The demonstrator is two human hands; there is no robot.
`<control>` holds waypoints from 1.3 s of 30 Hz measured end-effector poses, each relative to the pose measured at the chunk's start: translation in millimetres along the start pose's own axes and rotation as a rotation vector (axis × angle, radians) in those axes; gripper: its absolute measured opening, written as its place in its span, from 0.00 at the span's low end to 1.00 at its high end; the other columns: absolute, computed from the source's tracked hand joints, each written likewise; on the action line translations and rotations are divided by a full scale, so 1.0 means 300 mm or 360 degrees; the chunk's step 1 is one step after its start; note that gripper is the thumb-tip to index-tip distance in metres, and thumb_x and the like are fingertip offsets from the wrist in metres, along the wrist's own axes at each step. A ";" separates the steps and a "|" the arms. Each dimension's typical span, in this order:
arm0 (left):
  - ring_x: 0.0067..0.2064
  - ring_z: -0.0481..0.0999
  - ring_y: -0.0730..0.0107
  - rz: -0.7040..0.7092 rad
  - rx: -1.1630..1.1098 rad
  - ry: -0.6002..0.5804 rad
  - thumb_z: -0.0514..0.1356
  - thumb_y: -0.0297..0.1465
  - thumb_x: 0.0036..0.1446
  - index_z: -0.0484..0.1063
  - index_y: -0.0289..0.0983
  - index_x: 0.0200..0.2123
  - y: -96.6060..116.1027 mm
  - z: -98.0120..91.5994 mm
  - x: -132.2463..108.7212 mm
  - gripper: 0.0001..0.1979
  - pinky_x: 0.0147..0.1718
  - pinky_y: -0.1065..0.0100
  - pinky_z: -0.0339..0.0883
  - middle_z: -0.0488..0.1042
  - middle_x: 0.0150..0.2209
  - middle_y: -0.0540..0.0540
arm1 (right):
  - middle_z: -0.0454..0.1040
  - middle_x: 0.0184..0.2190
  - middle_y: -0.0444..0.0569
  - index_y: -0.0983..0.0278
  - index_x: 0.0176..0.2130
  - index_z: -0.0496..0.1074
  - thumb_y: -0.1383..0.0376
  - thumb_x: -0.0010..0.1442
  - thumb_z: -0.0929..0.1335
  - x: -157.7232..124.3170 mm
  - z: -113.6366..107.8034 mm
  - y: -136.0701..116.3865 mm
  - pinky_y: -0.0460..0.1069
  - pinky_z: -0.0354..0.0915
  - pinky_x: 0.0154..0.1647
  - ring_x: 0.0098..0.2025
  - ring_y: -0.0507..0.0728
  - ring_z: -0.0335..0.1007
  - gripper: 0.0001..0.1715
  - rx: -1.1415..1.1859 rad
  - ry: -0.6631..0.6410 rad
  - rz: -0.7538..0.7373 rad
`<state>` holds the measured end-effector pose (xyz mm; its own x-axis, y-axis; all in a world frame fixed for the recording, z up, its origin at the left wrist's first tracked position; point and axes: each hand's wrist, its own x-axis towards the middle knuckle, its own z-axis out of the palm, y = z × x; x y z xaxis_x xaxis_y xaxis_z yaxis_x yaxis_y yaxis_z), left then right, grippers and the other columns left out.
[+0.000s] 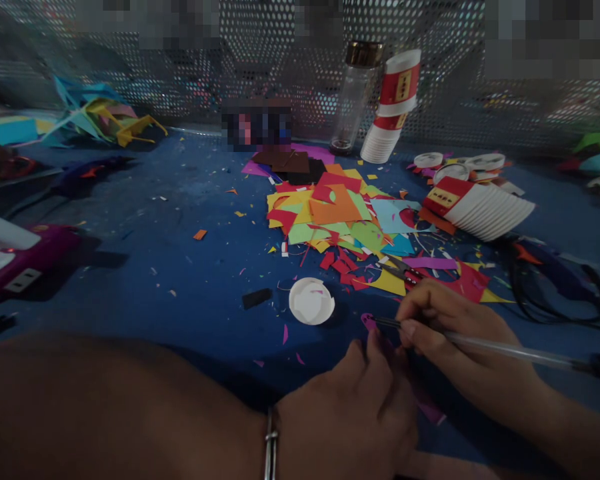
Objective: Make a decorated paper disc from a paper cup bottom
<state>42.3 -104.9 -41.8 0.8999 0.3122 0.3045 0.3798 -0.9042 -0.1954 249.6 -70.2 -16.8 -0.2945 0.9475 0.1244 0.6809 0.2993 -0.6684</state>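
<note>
In my right hand is a pen with a clear barrel, its dark tip pointing left at a piece of purple paper. My left hand, with a bracelet at the wrist, grips this paper against the table, fingertips close to the pen tip. Small dark marks show on the paper's rounded end; much of the rest lies under my fingers. Just beyond my left hand is a small white paper disc with a raised rim, and a black scrap lies to its left.
Colored paper pieces and scissors are heaped beyond my hands. Stacked paper cups lie at right, near a corded glue gun. A glass bottle stands by the mesh panel. A magenta device sits at left.
</note>
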 end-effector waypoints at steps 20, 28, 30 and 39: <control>0.59 0.78 0.51 -0.0076 -0.0017 0.0054 0.51 0.32 0.72 0.80 0.38 0.54 0.001 -0.010 0.000 0.19 0.56 0.57 0.69 0.80 0.57 0.46 | 0.72 0.20 0.39 0.58 0.31 0.70 0.65 0.63 0.65 0.025 -0.008 -0.001 0.47 0.62 0.19 0.18 0.51 0.69 0.08 -0.0046 0.0180 -0.0094; 0.61 0.77 0.50 -0.0081 -0.0029 -0.0015 0.51 0.36 0.72 0.78 0.34 0.58 -0.001 -0.017 0.000 0.22 0.60 0.58 0.67 0.79 0.59 0.41 | 0.73 0.20 0.39 0.58 0.31 0.70 0.65 0.62 0.66 0.035 -0.016 -0.014 0.45 0.64 0.20 0.19 0.50 0.70 0.07 -0.0106 0.0197 -0.0160; 0.62 0.77 0.49 -0.0077 -0.0032 -0.0014 0.51 0.35 0.72 0.79 0.36 0.57 -0.002 -0.020 0.000 0.21 0.60 0.58 0.67 0.79 0.60 0.42 | 0.74 0.21 0.40 0.58 0.31 0.70 0.65 0.62 0.66 0.032 -0.017 -0.010 0.45 0.65 0.21 0.20 0.50 0.71 0.07 -0.0128 0.0198 -0.0183; 0.65 0.73 0.48 -0.0086 -0.0086 -0.0096 0.48 0.33 0.72 0.73 0.34 0.62 0.004 -0.026 -0.015 0.23 0.63 0.54 0.64 0.73 0.66 0.41 | 0.77 0.24 0.43 0.58 0.34 0.71 0.62 0.63 0.66 0.038 -0.022 0.014 0.47 0.68 0.23 0.23 0.53 0.74 0.06 -0.0144 0.0271 -0.0168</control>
<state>37.1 -109.5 -36.2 0.8903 0.3765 0.2562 0.4175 -0.8995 -0.1288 253.3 -57.4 -13.3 -0.2552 0.9133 0.3175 0.7120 0.3996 -0.5774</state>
